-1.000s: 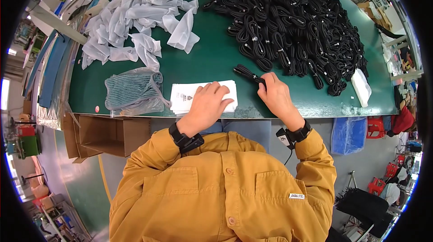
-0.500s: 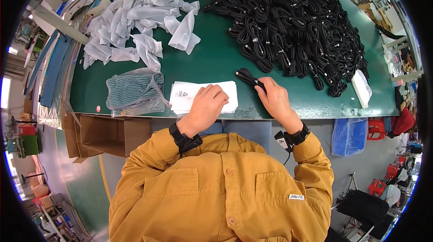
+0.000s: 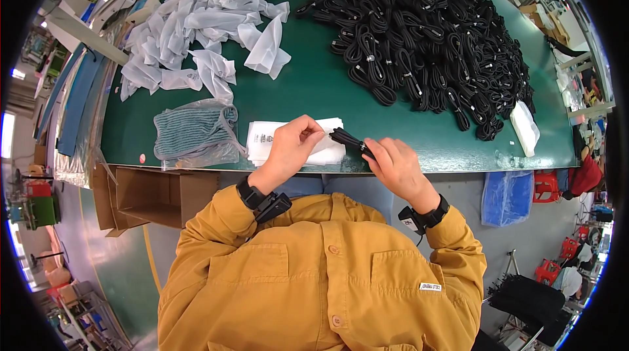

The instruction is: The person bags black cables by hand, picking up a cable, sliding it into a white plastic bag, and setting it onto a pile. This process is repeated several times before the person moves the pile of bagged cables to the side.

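My right hand grips a coiled black cable, its far end pointing up and left toward my other hand. Under my left hand lies a flat stack of white plastic bags at the table's near edge. The thumb and fingers of that hand are pinched together at the top bag, whose right part looks slightly raised. My own fingers hide the exact grip. A large heap of coiled black cables covers the far right of the table.
Many whitish translucent bags lie heaped at the far left of the green table. A ribbed teal cloth in clear plastic sits left of the stack. One white packet rests at the right. Below the table stands a cardboard box.
My right hand has brought the cable left and nearer to the stack. My left hand has gone from resting flat-fingered on the bags to pinching at the top one.
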{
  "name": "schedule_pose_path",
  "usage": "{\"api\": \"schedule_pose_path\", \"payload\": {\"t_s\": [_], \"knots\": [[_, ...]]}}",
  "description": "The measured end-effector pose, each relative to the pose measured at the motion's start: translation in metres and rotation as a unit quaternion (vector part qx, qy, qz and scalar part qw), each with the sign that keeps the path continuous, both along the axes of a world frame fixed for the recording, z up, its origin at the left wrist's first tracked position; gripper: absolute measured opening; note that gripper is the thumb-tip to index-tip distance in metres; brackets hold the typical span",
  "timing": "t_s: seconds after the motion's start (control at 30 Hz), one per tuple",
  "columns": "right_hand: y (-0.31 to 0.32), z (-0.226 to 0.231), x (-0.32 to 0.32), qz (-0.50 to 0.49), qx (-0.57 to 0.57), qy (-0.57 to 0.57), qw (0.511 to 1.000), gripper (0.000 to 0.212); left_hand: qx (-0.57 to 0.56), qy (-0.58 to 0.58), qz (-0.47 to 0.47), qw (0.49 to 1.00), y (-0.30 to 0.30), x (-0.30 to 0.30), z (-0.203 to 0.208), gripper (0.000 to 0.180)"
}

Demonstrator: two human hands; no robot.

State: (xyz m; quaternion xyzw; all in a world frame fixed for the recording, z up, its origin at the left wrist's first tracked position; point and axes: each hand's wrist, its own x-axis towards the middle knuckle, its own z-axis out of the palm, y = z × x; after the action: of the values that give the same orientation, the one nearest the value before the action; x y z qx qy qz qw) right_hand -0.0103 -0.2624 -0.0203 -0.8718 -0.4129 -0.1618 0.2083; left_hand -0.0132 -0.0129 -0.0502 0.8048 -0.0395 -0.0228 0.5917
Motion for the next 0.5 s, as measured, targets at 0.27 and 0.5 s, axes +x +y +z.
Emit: {"api": "schedule_pose_path", "payload": {"t_s": [0.27, 0.5], "knots": [[0.005, -0.017, 0.007, 0.033, 0.142, 0.192, 0.971, 0.035, 0.057, -0.222, -0.067, 0.971, -0.005, 0.000, 0.009, 0.008], [0.025, 0.013, 0.024, -0.039, 0.263, 0.440, 0.858, 0.035, 0.077, -0.271, -0.037, 0.959, -0.010, 0.020, 0.026, 0.009]]}}
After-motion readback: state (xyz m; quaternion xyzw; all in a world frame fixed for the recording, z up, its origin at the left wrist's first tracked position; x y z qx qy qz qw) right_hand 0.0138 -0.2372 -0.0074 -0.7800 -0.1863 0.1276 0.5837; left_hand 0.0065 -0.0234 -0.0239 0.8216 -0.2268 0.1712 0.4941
